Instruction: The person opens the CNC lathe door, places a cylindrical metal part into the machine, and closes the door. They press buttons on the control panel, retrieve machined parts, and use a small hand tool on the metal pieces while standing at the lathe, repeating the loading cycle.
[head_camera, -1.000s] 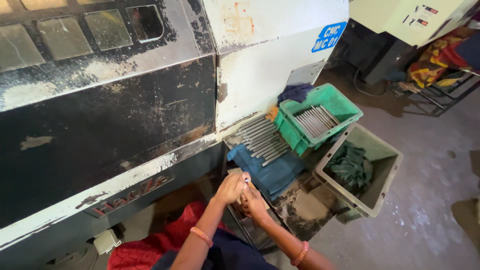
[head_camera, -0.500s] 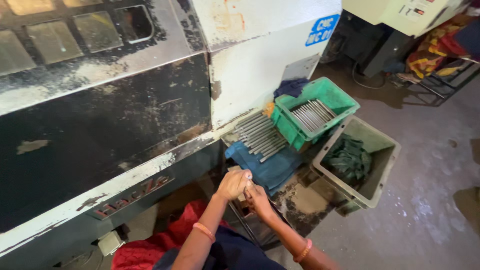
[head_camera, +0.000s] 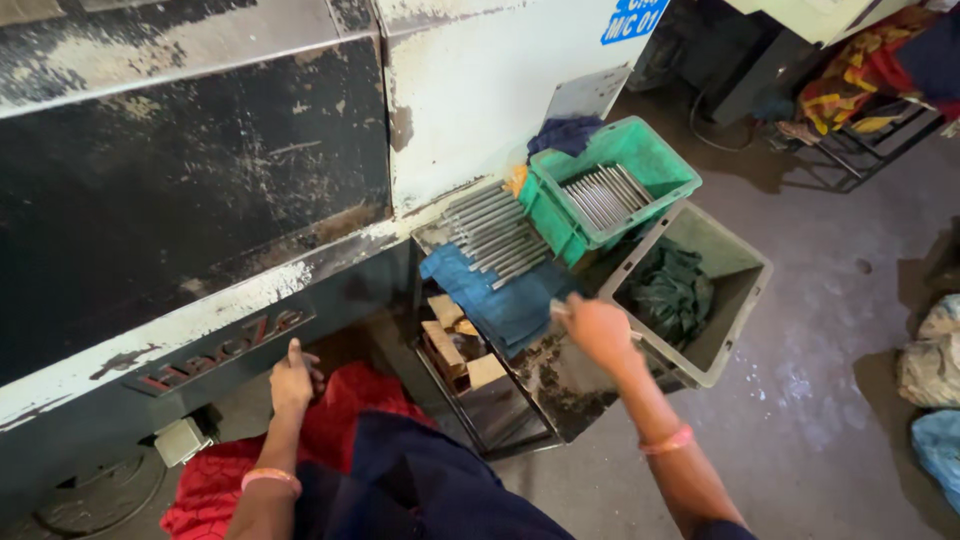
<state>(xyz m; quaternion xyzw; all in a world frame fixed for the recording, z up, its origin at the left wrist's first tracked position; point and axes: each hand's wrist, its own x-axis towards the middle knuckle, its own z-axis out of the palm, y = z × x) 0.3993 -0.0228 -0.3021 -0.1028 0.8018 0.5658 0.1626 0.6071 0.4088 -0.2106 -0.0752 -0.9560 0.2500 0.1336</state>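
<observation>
A grey concrete floor (head_camera: 800, 430), stained and dusty, was seen beside the machine. A grey bin (head_camera: 745, 290) was set on it, dark green cloth inside. A low black stand (head_camera: 560, 385) was placed on the floor against the machine base. A blue cloth (head_camera: 500, 300) was spread over the stand's top, and steel rods (head_camera: 495, 235) were laid in a row partly on it. A green crate (head_camera: 650, 150) holding more rods was perched just beside them.
</observation>
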